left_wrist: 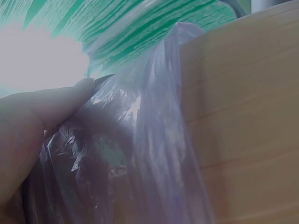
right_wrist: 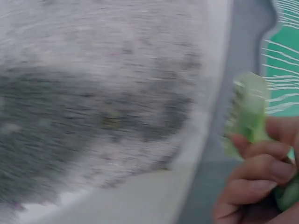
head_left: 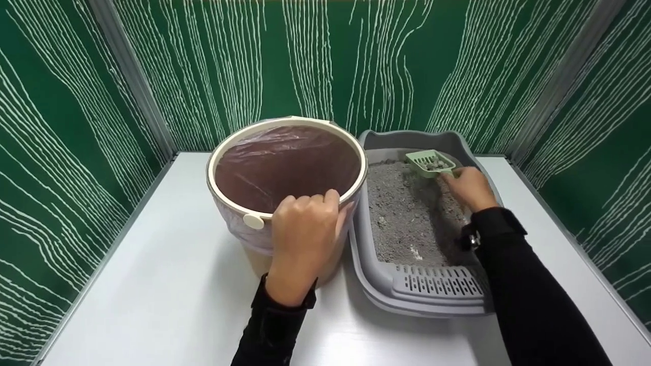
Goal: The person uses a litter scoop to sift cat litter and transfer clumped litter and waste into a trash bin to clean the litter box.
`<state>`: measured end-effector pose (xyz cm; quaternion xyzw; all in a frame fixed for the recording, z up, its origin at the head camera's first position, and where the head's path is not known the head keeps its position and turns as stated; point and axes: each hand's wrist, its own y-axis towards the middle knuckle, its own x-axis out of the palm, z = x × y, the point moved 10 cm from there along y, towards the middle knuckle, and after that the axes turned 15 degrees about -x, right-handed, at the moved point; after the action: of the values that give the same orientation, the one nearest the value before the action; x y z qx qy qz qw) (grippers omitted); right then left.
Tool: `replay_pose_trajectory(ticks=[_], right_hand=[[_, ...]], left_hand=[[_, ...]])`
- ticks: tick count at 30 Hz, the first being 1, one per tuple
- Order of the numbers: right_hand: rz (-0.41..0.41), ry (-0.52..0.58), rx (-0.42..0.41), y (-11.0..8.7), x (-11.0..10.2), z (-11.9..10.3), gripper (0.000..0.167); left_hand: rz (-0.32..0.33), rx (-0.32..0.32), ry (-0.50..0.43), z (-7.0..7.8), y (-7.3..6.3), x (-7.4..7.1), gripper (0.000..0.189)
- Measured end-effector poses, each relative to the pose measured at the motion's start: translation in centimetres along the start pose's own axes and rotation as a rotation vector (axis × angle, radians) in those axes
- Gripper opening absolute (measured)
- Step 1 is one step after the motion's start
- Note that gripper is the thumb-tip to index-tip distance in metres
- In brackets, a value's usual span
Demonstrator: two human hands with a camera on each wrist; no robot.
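Observation:
In the head view my right hand (head_left: 473, 188) grips the handle of a green litter scoop (head_left: 426, 158), which carries several grey clumps above the far part of a litter box (head_left: 381, 284). Grey cat litter (head_left: 402, 223) covers the box's floor. The right wrist view shows my fingers curled round the scoop (right_wrist: 252, 107), with the litter (right_wrist: 117, 84) blurred beside it. My left hand (head_left: 307, 229) holds the near right rim of a round trash bin (head_left: 239, 206). A thin translucent bag (head_left: 285, 152) lines the bin and folds over its rim; the left wrist view shows the bag (left_wrist: 145, 135) beside my thumb.
Bin and litter box stand side by side on a white table (head_left: 152, 284). Green walls with white wavy lines (head_left: 315, 61) enclose the table at the back and sides. The litter box has a slotted grey step (head_left: 440, 280) at its near end.

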<state>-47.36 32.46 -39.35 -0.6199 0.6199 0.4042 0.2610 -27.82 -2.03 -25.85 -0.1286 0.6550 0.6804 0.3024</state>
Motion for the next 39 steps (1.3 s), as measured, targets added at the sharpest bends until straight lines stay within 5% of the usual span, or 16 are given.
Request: replay_pose_trajectory(ticks=[7, 15, 19, 29, 33, 39], right_hand=[[-0.213, 0.050, -0.006, 0.5, -3.7, -4.0, 0.061], [-0.162, -0.031, -0.182, 1.1, -9.7, -13.2, 0.055], [-0.225, -0.080, -0.282, 0.9, -10.8, -18.9, 0.056], [-0.409, -0.161, -0.516, -0.2, -7.5, -28.5, 0.040], [-0.426, -0.178, -0.603, -1.1, -5.3, -30.7, 0.036], [-0.390, -0.349, -0.749, -1.8, -3.2, -33.5, 0.034]], left_hand=[[0.008, 0.000, 0.002, -0.2, 0.1, -0.2, 0.040], [0.020, 0.004, 0.016, -0.2, 0.0, -0.3, 0.041], [0.029, 0.003, 0.022, -0.2, 0.1, -0.4, 0.042], [0.031, 0.010, 0.027, 0.0, 0.2, -0.4, 0.040], [0.037, 0.020, 0.031, 0.2, 0.0, -0.4, 0.039], [0.048, 0.023, 0.036, 0.4, -0.1, -0.3, 0.037]])
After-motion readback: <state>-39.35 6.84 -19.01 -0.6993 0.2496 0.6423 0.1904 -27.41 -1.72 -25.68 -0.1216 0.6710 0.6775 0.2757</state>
